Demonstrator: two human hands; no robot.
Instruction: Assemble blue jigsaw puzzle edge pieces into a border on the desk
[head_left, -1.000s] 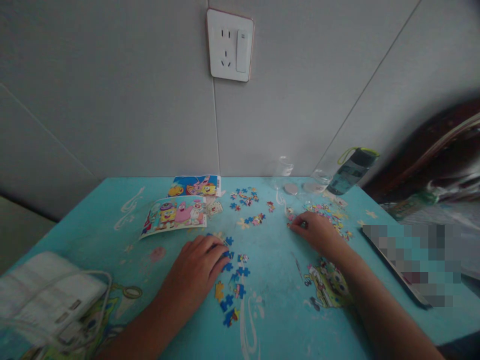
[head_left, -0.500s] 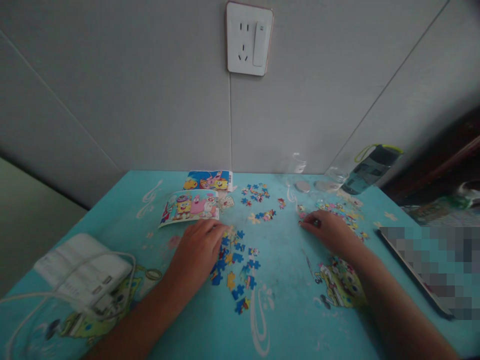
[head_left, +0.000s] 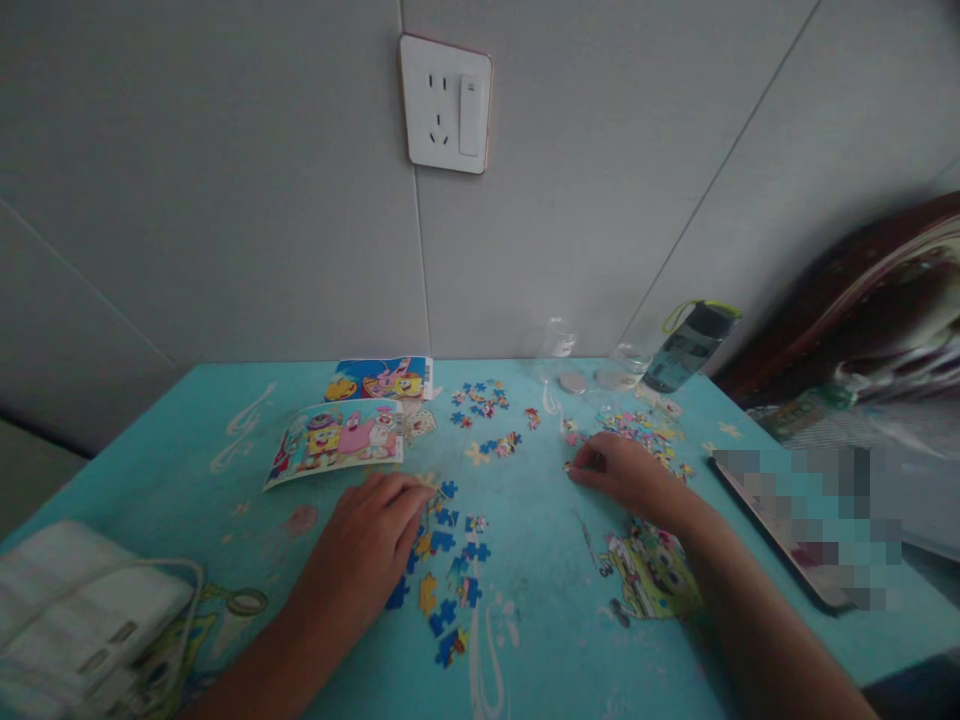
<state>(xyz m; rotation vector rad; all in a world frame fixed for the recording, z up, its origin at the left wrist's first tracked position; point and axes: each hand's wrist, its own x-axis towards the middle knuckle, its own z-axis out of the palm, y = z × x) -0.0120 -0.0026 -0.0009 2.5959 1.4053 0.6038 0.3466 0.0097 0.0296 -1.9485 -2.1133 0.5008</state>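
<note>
My right hand point(head_left: 626, 475) is bent into a pinch, with a small puzzle piece point(head_left: 568, 467) at its thumb and fingertips, low over the table. Behind it spreads a heap of mixed-colour puzzle pieces point(head_left: 649, 432). On the left, my left hand point(head_left: 379, 530) lies along the edge of a group of mostly blue puzzle pieces point(head_left: 448, 610). Its fingers are curled and pressed together, and the fingertips reach the upper pieces; what they hold, if anything, is hidden. Two smaller clusters, blue-red pieces point(head_left: 480, 398) and joined-looking pieces point(head_left: 504, 444), lie farther back.
Two cartoon picture sheets point(head_left: 360, 440) lie at back left. A white device point(head_left: 82, 610) with a cable occupies the front left. Clear containers point(head_left: 556, 345), a round lid point(head_left: 571, 383) and a dark bottle point(head_left: 686, 345) stand at back right, a tablet-like slab point(head_left: 787, 530) at right.
The view has swung rightward, so everything appears farther left. My right hand has come slightly nearer with the small piece at its fingertips; the left hand stays by the blue pieces.
</note>
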